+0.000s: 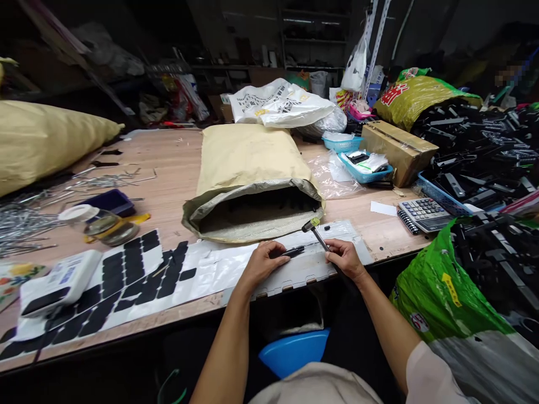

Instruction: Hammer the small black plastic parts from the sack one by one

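My left hand [265, 264] is closed at the front of the table, pinching a slim black piece [295, 251] that lies level and points right. To its right, my right hand [344, 259] grips a small hammer [320, 238] by its shaft. The hammer's dark head, with a yellow-green patch, is tilted up and to the left. Under both hands lies a pale board [349, 235] with a notched front edge. Just behind them, a big tan sack [252, 151] rests with its dark mouth facing me; its contents are hard to make out.
Black sticker sheets [138, 269], a white box-like device [63, 283], a glass jar [112, 227] and loose metal rods [29, 221] cover the left. On the right are a calculator [425, 213], blue baskets [365, 175], a carton [398, 148] and a green bag [438, 286] of black parts.
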The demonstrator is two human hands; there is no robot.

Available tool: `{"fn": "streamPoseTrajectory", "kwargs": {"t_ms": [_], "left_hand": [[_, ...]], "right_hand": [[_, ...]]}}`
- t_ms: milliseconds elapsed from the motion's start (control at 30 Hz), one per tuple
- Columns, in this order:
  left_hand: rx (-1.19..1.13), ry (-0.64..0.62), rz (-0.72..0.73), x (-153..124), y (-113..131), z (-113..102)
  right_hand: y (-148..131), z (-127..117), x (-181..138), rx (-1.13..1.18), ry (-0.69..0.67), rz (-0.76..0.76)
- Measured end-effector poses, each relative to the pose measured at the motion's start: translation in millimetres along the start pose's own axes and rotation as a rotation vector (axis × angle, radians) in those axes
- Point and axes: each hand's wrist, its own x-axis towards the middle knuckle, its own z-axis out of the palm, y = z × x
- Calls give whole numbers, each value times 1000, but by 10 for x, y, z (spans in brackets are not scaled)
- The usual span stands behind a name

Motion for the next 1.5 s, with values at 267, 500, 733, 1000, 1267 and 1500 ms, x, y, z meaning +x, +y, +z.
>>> {"fn": "streamPoseTrajectory", "kwargs": {"t_ms": [267, 500, 733, 1000, 1267, 1500], "left_hand": [[82, 32, 59, 24, -31, 87], [44, 34, 45, 23, -54, 76], [47, 42, 32, 22, -36, 86], [16, 46, 32, 20, -51, 91], [33, 52, 37, 32, -48, 95], [-6, 222, 199, -276, 112, 50]], "right_hand": [[-128, 62, -7, -109, -197, 20], [-306, 225, 22, -274, -331, -95], [-294, 208, -9, -263, -354, -21], [-274, 71, -19, -257, -283, -23], [-99, 9, -23, -24, -192, 96], [-46, -46, -9, 122, -96, 101]]}}
